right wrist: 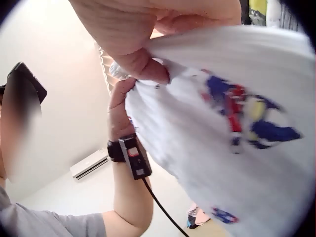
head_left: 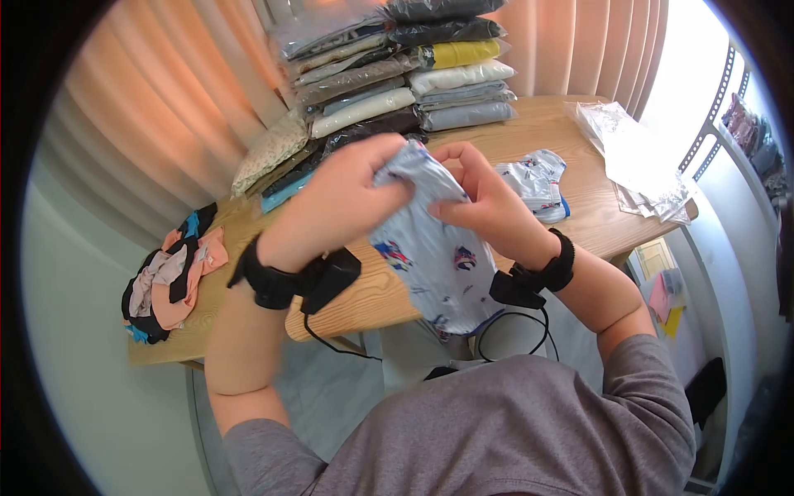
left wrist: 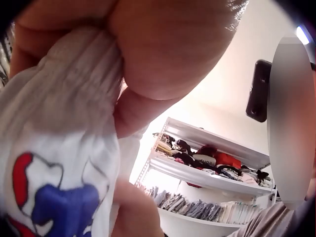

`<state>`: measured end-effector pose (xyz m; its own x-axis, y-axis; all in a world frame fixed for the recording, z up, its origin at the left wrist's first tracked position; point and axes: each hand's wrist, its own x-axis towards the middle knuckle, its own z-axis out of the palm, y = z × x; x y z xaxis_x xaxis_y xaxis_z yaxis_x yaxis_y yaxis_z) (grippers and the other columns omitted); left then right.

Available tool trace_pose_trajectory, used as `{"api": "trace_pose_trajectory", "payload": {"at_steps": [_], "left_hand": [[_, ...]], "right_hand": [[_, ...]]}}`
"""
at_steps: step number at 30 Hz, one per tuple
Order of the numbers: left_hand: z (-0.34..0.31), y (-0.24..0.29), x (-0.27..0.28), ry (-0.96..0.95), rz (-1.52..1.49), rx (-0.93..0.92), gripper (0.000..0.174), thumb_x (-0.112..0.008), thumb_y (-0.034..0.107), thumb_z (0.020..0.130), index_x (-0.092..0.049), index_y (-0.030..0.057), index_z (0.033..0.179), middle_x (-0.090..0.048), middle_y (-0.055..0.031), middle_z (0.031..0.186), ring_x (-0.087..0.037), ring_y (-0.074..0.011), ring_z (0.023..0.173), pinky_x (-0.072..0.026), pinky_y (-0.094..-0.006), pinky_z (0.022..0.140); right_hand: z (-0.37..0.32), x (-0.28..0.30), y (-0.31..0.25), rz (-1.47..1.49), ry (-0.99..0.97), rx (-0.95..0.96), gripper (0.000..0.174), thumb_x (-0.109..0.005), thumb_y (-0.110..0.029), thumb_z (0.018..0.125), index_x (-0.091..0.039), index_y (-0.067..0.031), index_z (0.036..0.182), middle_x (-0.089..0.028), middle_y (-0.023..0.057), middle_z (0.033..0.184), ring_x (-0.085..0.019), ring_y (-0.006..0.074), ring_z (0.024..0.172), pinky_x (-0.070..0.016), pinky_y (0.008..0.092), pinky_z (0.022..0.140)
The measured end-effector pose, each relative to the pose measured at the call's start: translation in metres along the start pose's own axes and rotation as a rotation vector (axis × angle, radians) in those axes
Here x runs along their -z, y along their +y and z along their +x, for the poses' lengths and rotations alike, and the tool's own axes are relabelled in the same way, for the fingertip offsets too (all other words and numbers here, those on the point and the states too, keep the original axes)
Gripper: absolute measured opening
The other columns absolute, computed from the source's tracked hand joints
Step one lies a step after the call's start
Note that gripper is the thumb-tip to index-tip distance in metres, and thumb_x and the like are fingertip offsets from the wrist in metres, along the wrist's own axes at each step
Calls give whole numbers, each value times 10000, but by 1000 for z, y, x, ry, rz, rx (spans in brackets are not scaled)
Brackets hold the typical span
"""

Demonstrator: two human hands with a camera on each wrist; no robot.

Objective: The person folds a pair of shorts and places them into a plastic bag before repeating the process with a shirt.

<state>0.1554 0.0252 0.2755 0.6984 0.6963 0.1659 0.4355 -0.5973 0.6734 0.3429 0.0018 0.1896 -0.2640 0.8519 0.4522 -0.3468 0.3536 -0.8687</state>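
Note:
Both hands hold up a light blue garment (head_left: pixel 434 273) printed with red and blue figures, over the front edge of the table. At its upper left, my left hand (head_left: pixel 351 194) grips the cloth, which bunches into gathers under the fingers in the left wrist view. Opposite it, my right hand (head_left: pixel 488 202) pinches the upper right part between thumb and fingers. The rest of the cloth hangs down below the hands. Just beyond the right hand, a folded piece with a similar print (head_left: pixel 533 178) lies on the wooden table (head_left: pixel 364 289).
Tall stacks of bagged clothes (head_left: pixel 364 99) stand at the back of the table, against the curtain. A loose pile of pink, black and blue clothes (head_left: pixel 174 281) lies at the left end. Clear plastic bags (head_left: pixel 637 157) are spread at the right. A cable (head_left: pixel 331 343) hangs from the left wrist camera.

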Motion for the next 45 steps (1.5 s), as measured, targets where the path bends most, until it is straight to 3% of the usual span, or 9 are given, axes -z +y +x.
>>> {"api": "trace_pose_trajectory", "payload": {"at_steps": [8,10,14,20,25,29,35,37,45], "left_hand": [[-5,27,51,163,-37,-53,189,-610,94,813,-628,32,990,-611,38,835,-527,-35,748,-435,-205,653],[-10,30,62,143,-17,-44,284,-631,47,785,-609,25,1067,-632,19,927,-563,-65,871,-446,-225,793],[-22,37,68,286,43,-46,237,-638,77,778,-627,2,1003,-635,-3,889,-574,-77,833,-465,-241,745],[-35,-3,104,455,173,-133,348,-680,127,755,-591,-28,1053,-631,-42,922,-584,-115,836,-471,-256,761],[-40,1,118,431,289,-115,320,-641,137,799,-581,-26,1068,-627,-52,925,-578,-124,834,-460,-250,768],[-43,9,124,464,281,-108,266,-597,162,841,-573,-15,1038,-613,-38,897,-578,-123,820,-463,-251,766],[-56,15,150,418,316,-129,294,-606,226,869,-561,-12,1035,-606,-58,968,-578,-139,919,-454,-273,838],[-57,19,151,467,312,-85,281,-593,208,879,-561,-18,1044,-608,-61,995,-577,-144,935,-446,-279,858],[-76,-19,120,661,60,205,301,-598,218,916,-568,-14,1105,-617,-51,1041,-560,-112,967,-416,-262,882]], "right_hand": [[-38,25,37,-271,-106,-294,356,-594,-30,756,-528,1,1104,-600,39,953,-546,91,887,-450,255,797],[-53,25,52,-314,-56,-229,360,-624,-34,749,-533,-2,1095,-591,29,860,-553,93,808,-461,257,732],[-75,17,66,-576,315,2,288,-693,-34,740,-583,-35,1006,-539,49,670,-548,151,619,-450,280,576],[-92,-6,71,-538,-148,329,87,-693,-39,722,-634,-40,786,-568,93,705,-569,240,677,-463,344,631],[-97,-8,86,-644,198,268,145,-684,-62,700,-583,-49,803,-555,134,1127,-522,318,1011,-439,397,836],[-96,-6,110,-656,258,233,135,-675,-67,714,-606,-48,828,-545,156,1179,-517,325,1048,-441,393,849],[-93,0,111,-504,77,21,114,-645,-27,747,-639,-23,861,-633,143,1037,-600,251,972,-473,340,809],[-92,1,92,-318,177,-427,140,-641,-65,792,-650,6,912,-660,88,839,-626,161,817,-485,281,729],[-88,81,76,-134,377,-244,147,-675,-51,789,-642,18,914,-598,-5,773,-529,53,728,-439,210,663]]}}
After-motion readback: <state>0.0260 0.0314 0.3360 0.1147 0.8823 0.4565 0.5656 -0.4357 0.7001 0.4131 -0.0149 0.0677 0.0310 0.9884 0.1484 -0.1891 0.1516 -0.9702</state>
